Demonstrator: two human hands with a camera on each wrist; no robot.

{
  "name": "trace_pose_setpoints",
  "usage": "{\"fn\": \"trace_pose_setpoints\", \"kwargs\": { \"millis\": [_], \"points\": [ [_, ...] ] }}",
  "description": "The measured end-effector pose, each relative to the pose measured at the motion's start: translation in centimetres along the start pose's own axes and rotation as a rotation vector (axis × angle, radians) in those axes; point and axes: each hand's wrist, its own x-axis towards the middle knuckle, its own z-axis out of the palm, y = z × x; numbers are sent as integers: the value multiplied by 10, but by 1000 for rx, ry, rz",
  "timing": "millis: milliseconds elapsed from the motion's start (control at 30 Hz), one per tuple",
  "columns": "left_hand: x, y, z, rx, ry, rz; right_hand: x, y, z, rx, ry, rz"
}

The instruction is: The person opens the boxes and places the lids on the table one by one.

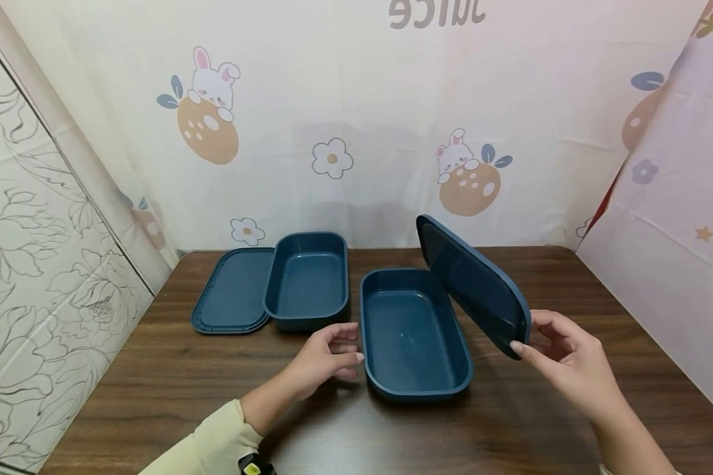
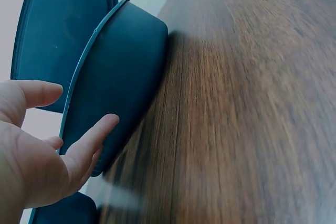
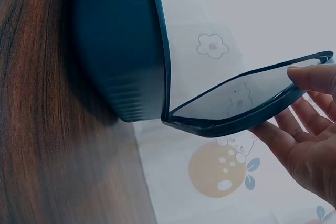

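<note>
A dark blue rectangular box [image 1: 412, 343] without its cover stands on the table, its inside bare. My right hand [image 1: 570, 363] pinches one end of a matching lid [image 1: 481, 284], thumb on the inner face and fingers behind. The lid is tilted up beside the box's right side; in the right wrist view its lower edge appears to meet the box rim [image 3: 166, 77]. Beside the box's left wall is my left hand [image 1: 327, 359], fingers loosely spread; whether the fingertips touch the wall is hard to tell. The left wrist view shows that palm [image 2: 37, 166] near the outer wall [image 2: 118, 61].
A second open blue box [image 1: 309, 284] stands at the back left, overlapping a flat blue lid [image 1: 234, 290] on the table. The brown wooden table [image 1: 172, 389] ends at a printed curtain [image 1: 380, 191] behind. A floral panel [image 1: 41, 277] borders the left side.
</note>
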Motion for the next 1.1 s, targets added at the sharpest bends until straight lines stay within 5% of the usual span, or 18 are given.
{"fn": "trace_pose_setpoints", "kwargs": {
  "millis": [333,667,1100],
  "points": [
    [2,4,6,-81,-16,-56,-2,4,-4,204,125,113],
    [6,-2,14,-162,32,-111,-3,10,-11,503,135,84],
    [10,-1,22,-197,62,-65,-13,15,-16,750,160,113]
  ]
}}
